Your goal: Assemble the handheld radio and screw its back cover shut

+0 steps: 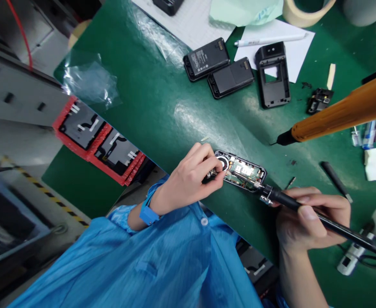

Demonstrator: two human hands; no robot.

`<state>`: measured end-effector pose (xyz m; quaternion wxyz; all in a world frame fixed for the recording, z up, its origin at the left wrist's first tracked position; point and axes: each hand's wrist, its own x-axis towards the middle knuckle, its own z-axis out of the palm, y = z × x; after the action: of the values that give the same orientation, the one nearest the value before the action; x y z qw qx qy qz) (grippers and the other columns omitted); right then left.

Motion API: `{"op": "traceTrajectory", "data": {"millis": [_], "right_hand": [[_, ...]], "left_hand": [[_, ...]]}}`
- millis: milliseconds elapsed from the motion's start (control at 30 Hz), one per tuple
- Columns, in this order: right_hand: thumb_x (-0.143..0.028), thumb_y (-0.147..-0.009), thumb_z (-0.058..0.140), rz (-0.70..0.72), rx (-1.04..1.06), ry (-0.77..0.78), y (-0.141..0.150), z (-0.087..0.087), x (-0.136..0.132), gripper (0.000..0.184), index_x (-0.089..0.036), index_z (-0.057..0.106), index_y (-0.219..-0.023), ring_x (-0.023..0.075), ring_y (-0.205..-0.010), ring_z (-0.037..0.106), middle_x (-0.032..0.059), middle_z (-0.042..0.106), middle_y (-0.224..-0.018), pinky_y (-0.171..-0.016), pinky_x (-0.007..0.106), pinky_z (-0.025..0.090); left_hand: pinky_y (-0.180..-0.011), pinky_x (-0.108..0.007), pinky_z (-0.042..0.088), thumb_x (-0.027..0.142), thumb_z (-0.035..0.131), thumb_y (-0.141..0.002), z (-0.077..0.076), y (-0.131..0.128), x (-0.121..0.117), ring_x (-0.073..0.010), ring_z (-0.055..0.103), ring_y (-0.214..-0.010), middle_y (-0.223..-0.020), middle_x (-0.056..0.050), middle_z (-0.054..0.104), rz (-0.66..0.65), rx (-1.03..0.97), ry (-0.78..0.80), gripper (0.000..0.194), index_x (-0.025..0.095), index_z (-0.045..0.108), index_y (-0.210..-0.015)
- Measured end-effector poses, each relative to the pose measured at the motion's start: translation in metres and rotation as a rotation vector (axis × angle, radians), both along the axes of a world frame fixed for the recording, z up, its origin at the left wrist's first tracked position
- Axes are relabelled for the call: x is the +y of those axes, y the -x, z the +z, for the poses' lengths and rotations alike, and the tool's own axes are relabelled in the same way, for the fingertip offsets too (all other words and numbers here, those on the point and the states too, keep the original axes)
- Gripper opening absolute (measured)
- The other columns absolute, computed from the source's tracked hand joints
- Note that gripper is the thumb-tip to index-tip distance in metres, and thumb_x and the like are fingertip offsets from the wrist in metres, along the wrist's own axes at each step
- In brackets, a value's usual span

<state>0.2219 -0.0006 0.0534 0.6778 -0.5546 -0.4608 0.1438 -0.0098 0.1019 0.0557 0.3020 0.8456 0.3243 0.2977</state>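
My right hand (313, 218) is wrapped round the black handle of a soldering iron (284, 199). The iron's metal tip reaches over the circuit board (247, 171) of an opened handheld device, which lies on the green bench mat. At the device's left end, my left hand (196, 173) has thumb and fingers closed at a round speaker (222, 163) with a white ring. Its fingers cover part of that end, so how firmly they grip the speaker is hard to see. A blue wrist strap (148, 214) circles the left wrist.
Two black battery packs (207, 59) and a black housing (273, 75) lie beyond the device. An orange-handled tool (335, 111) hangs in from the right, its thin tip above the mat. Red trays (91, 145) stand left of the bench edge; a plastic bag (90, 81) lies nearby.
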Motion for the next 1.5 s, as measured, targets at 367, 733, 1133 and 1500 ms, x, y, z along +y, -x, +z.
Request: {"op": "traceTrajectory", "data": {"millis": [367,733,1133,1500], "right_hand": [[-0.024,-0.080,0.077,-0.057,0.006,-0.027,0.001,0.000,0.002,0.009,-0.022,0.069,-0.077,0.0180,-0.045,0.058,-0.0047,0.058,-0.058,-0.037,0.026,0.036],[-0.021,-0.082,0.077,-0.037,0.031,-0.065,-0.005,0.000,0.003,0.012,-0.020,0.067,-0.075,0.0157,-0.049,0.061,-0.0068,0.047,-0.059,-0.037,0.022,0.041],[-0.022,-0.080,0.076,-0.065,0.001,-0.044,-0.003,-0.004,0.002,0.008,-0.021,0.069,-0.077,0.0169,-0.046,0.059,-0.0063,0.051,-0.056,-0.036,0.023,0.038],[-0.027,-0.082,0.084,-0.065,0.006,-0.041,-0.004,-0.003,0.000,0.020,-0.020,0.068,-0.074,0.0166,-0.051,0.062,-0.0064,0.048,-0.058,-0.040,0.023,0.040]], "left_hand": [[-0.085,-0.037,0.060,0.011,0.067,-0.107,-0.002,0.001,0.000,-0.0179,0.061,-0.091,-0.097,-0.001,0.063,0.005,-0.024,0.015,0.015,0.021,0.061,-0.099],[-0.087,-0.038,0.060,0.013,0.068,-0.110,0.002,-0.001,-0.001,-0.0184,0.060,-0.093,-0.098,-0.002,0.062,-0.003,0.024,0.055,0.011,0.020,0.065,-0.101],[-0.090,-0.040,0.059,0.014,0.067,-0.110,0.012,-0.001,-0.002,-0.0206,0.060,-0.097,-0.106,-0.005,0.062,-0.015,0.089,0.148,0.013,0.022,0.063,-0.100],[-0.094,-0.042,0.058,0.011,0.069,-0.108,0.018,-0.006,-0.003,-0.0210,0.060,-0.099,-0.106,-0.004,0.060,0.005,0.098,0.169,0.016,0.020,0.062,-0.098]]}}
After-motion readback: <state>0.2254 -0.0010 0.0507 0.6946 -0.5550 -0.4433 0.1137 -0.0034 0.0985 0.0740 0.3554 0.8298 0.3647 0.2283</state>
